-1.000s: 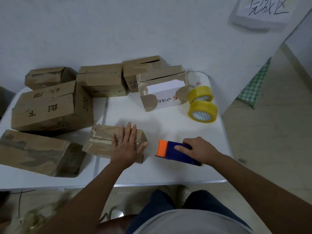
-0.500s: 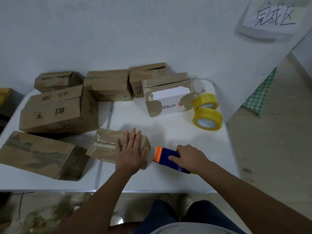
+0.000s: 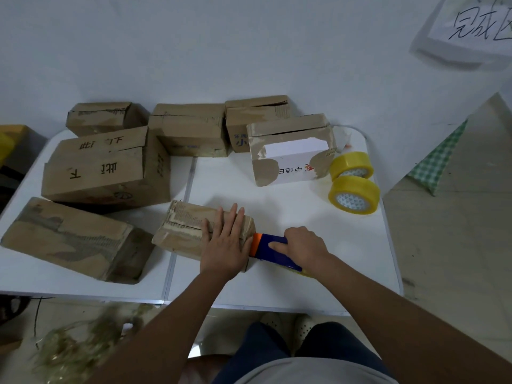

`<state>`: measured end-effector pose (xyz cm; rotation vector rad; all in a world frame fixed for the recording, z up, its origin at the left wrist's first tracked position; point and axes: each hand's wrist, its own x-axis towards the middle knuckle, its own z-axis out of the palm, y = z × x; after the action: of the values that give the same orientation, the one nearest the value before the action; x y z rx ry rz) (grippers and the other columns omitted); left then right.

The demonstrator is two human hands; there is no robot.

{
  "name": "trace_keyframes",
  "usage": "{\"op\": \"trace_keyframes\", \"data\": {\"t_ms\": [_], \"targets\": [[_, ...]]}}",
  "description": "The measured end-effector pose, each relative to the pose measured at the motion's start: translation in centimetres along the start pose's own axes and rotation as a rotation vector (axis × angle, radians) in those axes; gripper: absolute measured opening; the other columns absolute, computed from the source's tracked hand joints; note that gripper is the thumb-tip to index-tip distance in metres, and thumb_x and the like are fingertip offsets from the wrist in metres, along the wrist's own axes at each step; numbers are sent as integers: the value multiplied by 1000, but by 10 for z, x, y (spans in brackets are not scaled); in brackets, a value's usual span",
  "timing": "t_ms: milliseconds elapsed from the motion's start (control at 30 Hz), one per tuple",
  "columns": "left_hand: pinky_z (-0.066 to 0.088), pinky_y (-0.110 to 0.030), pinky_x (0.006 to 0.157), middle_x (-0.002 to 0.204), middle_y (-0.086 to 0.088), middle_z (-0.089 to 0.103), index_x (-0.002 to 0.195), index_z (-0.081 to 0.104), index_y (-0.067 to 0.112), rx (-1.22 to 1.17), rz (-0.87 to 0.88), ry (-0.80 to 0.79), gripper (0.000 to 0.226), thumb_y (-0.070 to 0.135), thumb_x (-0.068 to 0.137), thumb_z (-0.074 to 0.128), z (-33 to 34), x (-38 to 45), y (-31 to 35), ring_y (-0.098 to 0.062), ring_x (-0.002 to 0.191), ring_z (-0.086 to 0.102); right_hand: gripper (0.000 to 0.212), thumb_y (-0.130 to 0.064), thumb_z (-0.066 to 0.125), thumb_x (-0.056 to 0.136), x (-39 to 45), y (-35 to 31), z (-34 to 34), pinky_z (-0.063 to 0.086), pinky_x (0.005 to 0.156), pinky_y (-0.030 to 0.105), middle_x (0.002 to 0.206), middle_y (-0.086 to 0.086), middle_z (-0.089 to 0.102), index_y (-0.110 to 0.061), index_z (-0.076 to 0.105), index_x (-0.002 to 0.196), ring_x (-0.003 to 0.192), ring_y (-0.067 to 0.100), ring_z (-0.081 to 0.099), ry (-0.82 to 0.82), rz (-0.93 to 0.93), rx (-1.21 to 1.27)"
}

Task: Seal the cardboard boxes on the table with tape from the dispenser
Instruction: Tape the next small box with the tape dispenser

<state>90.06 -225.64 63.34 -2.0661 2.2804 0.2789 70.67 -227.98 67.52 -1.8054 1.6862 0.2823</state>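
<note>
**Dispenser at the box's end, tape not yet laid**

The small box (image 3: pixel 194 231) lies near the front of the white bench (image 3: pixel 304 286), with 6 more boxes behind it and to its left. The risk I judge most likely: its top is torn and ragged, so the tape may catch on loose cardboard, wrinkle, or stick poorly. If the dispenser (image 3: pixel 273 249) is pushed hard against the box's right end, the box could slide left, since only 1 hand steadies it. A skewed start would also carry the strip off the flap seam.

The left hand (image 3: pixel 225 242) lies flat on the right part of the box top, fingers straight and slightly spread, pressing down. The right hand (image 3: pixel 303 245) curls round the blue dispenser just right of the box, index finger stretched along its side; its orange nose touches, or nearly touches, the box's right end. 2 yellow tape rolls (image 3: pixel 353 195) stand well behind and right of the box.
</note>
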Motion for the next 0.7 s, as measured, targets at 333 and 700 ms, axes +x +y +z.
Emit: {"op": "trace_keyframes", "data": {"t_ms": [333, 700], "targets": [[2, -62, 119, 165, 9, -7, 158, -4, 28, 48, 348, -78, 81, 62, 94, 32, -1, -4, -22, -27, 151, -14, 45, -53, 45, 97, 20, 43, -15, 44, 68, 35, 104, 10, 65, -10, 46, 112, 95, 30, 64, 254, 133, -113], [-3, -58, 117, 166, -6, -5, 159, 4, 26, -8, 248, 38, 101, 80, 82, 40, -4, -36, -61, -36, 151, -10, 18, -14, 59, 90, 8, 34, 35, 49, 82, 37, 109, 2, 62, -19, 64, 107, 97, 25, 60, 437, -206, 149]]}}
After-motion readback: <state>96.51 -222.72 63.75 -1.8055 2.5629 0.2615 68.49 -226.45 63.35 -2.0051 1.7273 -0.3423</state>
